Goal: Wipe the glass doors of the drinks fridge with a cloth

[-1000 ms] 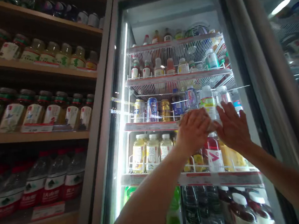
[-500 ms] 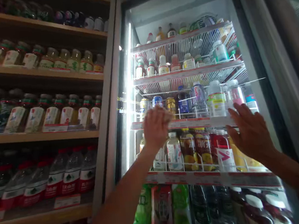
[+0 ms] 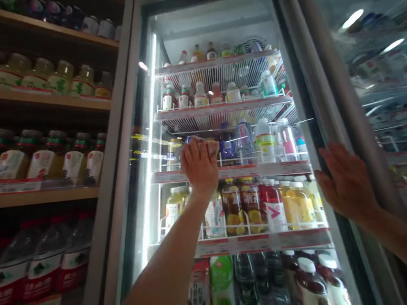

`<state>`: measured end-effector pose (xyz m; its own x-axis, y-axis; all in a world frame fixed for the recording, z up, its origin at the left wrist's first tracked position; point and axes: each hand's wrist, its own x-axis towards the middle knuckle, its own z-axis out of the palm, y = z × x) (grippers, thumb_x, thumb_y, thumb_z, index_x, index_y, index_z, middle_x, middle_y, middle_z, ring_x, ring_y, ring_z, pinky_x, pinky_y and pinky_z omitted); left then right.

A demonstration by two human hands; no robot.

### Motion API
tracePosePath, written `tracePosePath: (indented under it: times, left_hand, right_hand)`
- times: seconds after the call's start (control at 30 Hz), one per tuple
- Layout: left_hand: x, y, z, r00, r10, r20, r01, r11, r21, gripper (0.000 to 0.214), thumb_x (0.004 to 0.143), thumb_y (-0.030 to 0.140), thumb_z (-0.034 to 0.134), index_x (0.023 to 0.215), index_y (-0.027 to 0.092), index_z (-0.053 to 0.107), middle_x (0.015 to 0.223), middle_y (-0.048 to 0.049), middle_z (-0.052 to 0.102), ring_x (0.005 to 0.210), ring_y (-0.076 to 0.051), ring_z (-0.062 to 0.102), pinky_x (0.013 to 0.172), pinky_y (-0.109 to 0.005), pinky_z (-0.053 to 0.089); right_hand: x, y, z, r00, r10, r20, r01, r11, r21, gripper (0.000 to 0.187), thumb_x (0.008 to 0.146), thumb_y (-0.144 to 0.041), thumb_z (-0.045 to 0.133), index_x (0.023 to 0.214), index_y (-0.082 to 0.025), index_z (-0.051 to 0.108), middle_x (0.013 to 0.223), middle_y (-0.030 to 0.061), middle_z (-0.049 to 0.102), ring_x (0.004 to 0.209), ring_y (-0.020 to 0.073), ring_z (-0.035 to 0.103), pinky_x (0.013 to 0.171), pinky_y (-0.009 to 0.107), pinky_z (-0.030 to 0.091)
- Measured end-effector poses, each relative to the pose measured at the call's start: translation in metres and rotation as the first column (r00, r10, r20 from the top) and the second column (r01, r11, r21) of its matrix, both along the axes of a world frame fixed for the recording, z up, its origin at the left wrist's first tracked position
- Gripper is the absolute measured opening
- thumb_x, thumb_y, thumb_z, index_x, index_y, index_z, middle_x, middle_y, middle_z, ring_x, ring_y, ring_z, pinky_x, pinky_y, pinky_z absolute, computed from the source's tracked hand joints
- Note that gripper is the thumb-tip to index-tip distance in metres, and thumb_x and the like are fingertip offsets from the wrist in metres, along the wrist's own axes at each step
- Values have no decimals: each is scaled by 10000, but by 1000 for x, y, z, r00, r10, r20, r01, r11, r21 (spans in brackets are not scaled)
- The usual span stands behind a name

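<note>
My left hand [image 3: 200, 167] is closed over a crumpled, pale brownish cloth [image 3: 213, 146]. It holds the cloth against the glass door [image 3: 208, 20] of a lit drinks fridge, at the height of the middle shelf, and hides some cans behind it. Farther right, my right hand [image 3: 348, 184] is raised with its fingers stretched out and holds nothing. It is at the door's right-hand frame [image 3: 321, 83]; whether the palm touches it I cannot tell.
Behind the glass, wire shelves [image 3: 228, 107] carry bottles, cans and cartons. On the left, wooden shelves [image 3: 31, 197] hold rows of juice jars and red-capped water bottles [image 3: 43, 264]. Another glass-fronted fridge [image 3: 396, 105] with reflections stands at the right.
The view has turned right, so the fridge and shelves sit farther left. My right hand has gone from in front of the glass to the right frame. The cloth has shifted slightly right across the glass.
</note>
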<state>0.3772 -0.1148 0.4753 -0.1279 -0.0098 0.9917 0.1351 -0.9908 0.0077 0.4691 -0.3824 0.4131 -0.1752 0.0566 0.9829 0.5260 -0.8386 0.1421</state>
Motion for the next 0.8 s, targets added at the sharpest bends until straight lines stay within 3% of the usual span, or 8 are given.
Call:
tracePosePath:
  times: [0.13,0.23,0.33,0.5,0.57,0.67,0.7,0.8]
  left_hand:
    - [26,-60,-7,990,-50,-129,82,964,251,440,862,324,422,1271,169,469,1444,-106,354,1345,-316,270,1089,-528,241]
    - [47,-119,-37,966,-13,-258,159,818,552,416,875,328,403,1265,198,471,1443,-57,366,1341,-271,290,1100,-465,246]
    - [57,-142,-38,951,23,-309,206,699,684,416,884,329,391,1277,212,457,1437,-33,379,1329,-242,316,1097,-427,255]
    - [59,-144,-16,965,-38,-258,157,875,457,426,885,337,401,1269,163,465,1441,-98,363,1338,-293,288,1077,-491,245]
    - [60,-149,-34,956,-19,-293,198,779,595,402,878,327,418,1248,181,482,1435,-87,375,1330,-274,307,1080,-475,243]
    - [58,-153,-64,930,38,-367,295,520,802,369,874,314,421,1221,216,499,1403,-31,426,1299,-221,361,1098,-403,239]
    - [58,-152,-66,925,46,-378,305,504,808,363,875,308,417,1217,221,500,1394,-20,437,1295,-215,368,1100,-392,241]
    - [53,-140,-53,935,3,-354,243,722,648,379,880,313,410,1240,214,478,1415,-43,408,1320,-252,329,1092,-442,249]
  right_hand:
    - [-3,-17,-6,999,14,-37,-14,1000,-4,534,905,-353,317,1406,-171,294,1440,149,340,1336,308,295,1033,550,311]
    - [-9,-21,-10,999,43,-8,-42,999,21,523,904,-339,328,1392,-150,322,1428,164,355,1334,296,302,1036,540,307]
    - [-13,-34,-10,999,38,39,-39,998,48,520,902,-335,335,1380,-131,347,1417,174,370,1331,287,311,1051,520,293]
    - [-15,-54,-17,1000,14,27,-14,999,33,508,897,-306,351,1380,-150,349,1422,155,370,1335,276,307,1055,509,297]
    - [-16,-55,-23,1000,4,-12,-4,999,32,515,899,-309,337,1395,-171,320,1433,146,354,1341,277,294,1051,523,295]
    - [-18,-56,-31,999,2,-37,-1,1000,26,520,902,-304,335,1408,-196,291,1444,132,339,1346,273,284,1054,524,287]
    - [-19,-56,-33,999,3,-37,-2,1000,24,519,901,-299,340,1407,-196,293,1441,132,344,1345,272,287,1055,518,287]
    - [-21,-54,-37,999,0,-37,1,1000,11,517,898,-289,352,1402,-183,301,1434,139,354,1342,272,293,1056,514,287]
